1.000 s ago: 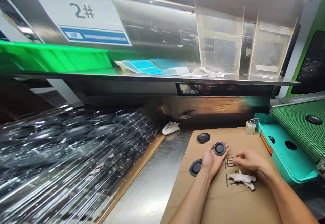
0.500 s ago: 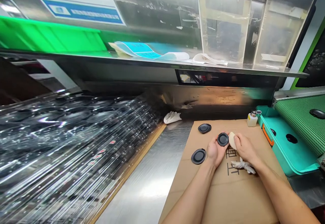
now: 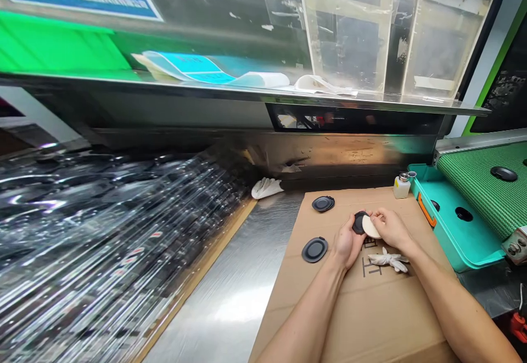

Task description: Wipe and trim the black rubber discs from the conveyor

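Cardboard sheet (image 3: 370, 319): printed Chinese char (image 3: 369, 267), prob. 工.

- A bare left hand (image 3: 348, 244), smooth skin from the wrist to the fingertips, with a rounded, fleshy heel of the palm.
- A bare right hand (image 3: 392, 228), matching the left in build, with slim, tapered fingers (image 3: 381, 219) and softly rounded knuckles.
- A long, bare left forearm (image 3: 307, 313), lean and smooth, narrowing toward the wrist and cut off by the bottom edge of the head view.
- A long, bare right forearm (image 3: 457, 308), equally lean, narrowing to a slim wrist and cut off near the bottom right corner.
- Fingernails and any fine skin markings are too small to make out.
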Demonstrator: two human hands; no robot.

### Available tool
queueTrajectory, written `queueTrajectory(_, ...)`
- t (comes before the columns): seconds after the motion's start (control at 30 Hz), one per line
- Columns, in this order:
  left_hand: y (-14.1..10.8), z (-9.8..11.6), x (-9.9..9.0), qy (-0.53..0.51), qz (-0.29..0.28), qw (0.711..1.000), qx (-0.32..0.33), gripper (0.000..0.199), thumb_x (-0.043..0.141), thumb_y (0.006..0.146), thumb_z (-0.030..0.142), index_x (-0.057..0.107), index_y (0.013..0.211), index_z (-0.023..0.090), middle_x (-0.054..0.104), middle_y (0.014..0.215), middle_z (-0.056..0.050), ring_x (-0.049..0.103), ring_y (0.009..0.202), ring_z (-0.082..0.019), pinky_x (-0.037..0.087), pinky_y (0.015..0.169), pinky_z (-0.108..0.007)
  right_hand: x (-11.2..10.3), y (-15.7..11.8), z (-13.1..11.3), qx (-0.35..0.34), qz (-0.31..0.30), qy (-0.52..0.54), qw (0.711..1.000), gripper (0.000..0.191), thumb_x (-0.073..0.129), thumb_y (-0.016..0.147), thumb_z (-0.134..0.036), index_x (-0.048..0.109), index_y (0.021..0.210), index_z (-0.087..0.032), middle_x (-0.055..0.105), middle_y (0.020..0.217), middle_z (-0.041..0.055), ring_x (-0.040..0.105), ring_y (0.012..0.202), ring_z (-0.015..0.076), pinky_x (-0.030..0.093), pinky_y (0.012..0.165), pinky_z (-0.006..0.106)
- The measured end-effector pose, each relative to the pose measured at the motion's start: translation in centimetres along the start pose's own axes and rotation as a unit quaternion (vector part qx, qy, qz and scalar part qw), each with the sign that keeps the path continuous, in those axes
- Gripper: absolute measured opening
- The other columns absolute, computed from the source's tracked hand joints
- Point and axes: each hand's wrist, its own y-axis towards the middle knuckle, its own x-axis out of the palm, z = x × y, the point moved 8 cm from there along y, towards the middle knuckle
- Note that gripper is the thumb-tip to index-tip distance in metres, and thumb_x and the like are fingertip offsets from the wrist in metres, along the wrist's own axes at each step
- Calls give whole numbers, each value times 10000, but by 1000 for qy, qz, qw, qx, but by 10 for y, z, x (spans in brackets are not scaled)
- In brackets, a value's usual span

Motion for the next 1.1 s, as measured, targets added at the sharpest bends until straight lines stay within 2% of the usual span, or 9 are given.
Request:
queueTrajectory(0.1, 0, -4, 1, 7, 3, 1000, -5, 324, 435, 991, 262, 651, 1171, 102, 711, 1150, -158, 663, 1112, -247, 501, 1031, -399, -1, -1, -13, -30, 16, -38, 999, 165, 505, 931, -303, 644, 920, -214, 692, 757, 5, 615, 674, 143, 401, 622, 219)
queueTrajectory(0.17, 0, -3, 0, 2, 7, 1000, -1, 317, 430, 986, 238, 647, 1179, 111, 708, 1159, -151, 666, 1101, -246, 516, 1013, -406, -4, 0, -14, -14, 32, -75, 997, 177, 489, 948, -311, 643, 940, -225, 698, 770, 13, 621, 684, 154, 396, 631, 229)
queueTrajectory(0.23, -1, 1, -2, -9, 22, 1000, 7, 316, 409, 990, 229, 643, 1175, 121, 709, 1149, -148, 672, 1077, -244, 536, 979, -418, -18, 1, -11, 20, 93, -106, 990, 213, 456, 972, -335, 638, 974, -225, 715, 843, 37, 637, 733, 173, 396, 655, 245)
queueTrajectory(0.37, -1, 7, -6, -34, 31, 999, -16, 386, 345, 1005, 322, 653, 1089, 105, 706, 1102, -187, 680, 1038, -275, 576, 883, -449, -37, -1, -4, 32, 149, -41, 987, 279, 418, 994, -423, 611, 1020, -223, 719, 911, 43, 652, 793, 185, 421, 686, 261)
queueTrajectory(0.5, 0, 10, -5, -53, 7, 998, -29, 356, 340, 975, 242, 658, 1036, 93, 704, 1093, -182, 673, 1039, -286, 567, 887, -489, -36, -7, -2, 20, 124, 35, 991, 264, 539, 921, -396, 583, 1104, -211, 703, 901, 26, 649, 830, 186, 472, 733, 273)
queueTrajectory(0.7, -4, -5, 5, -39, -23, 997, -65, 271, 435, 991, 257, 677, 1024, 140, 729, 944, -76, 684, 872, -175, 549, 917, -363, -16, -19, -38, -161, 49, -16, 986, 315, 482, 968, -305, 567, 1266, -248, 654, 1174, 60, 614, 1063, 194, 480, 925, 301)
queueTrajectory(0.87, -10, -21, 16, -17, -45, 996, -77, 340, 384, 1022, 328, 683, 1016, 165, 732, 971, -67, 684, 986, -198, 517, 984, -366, -8, -18, -36, -124, 79, -130, 981, 380, 382, 1027, -334, 542, 1363, -255, 632, 1152, 90, 616, 994, 210, 496, 865, 302)
queueTrajectory(0.97, -9, -15, 11, -20, -40, 997, -62, 355, 384, 1018, 349, 680, 1062, 159, 726, 996, -77, 676, 1029, -211, 501, 1020, -384, -1, -19, -39, -139, 58, -102, 983, 388, 413, 1010, -301, 530, 1376, -250, 626, 1178, 86, 609, 1009, 206, 497, 880, 302)
queueTrajectory(1.1, -7, -7, 4, -13, -25, 997, -76, 436, 380, 1005, 401, 659, 1160, 104, 711, 1082, -154, 665, 1088, -263, 488, 1043, -437, 10, -22, -46, -177, -11, -46, 983, 294, 483, 983, -302, 630, 1234, -256, 668, 1103, 49, 614, 994, 186, 484, 895, 283)
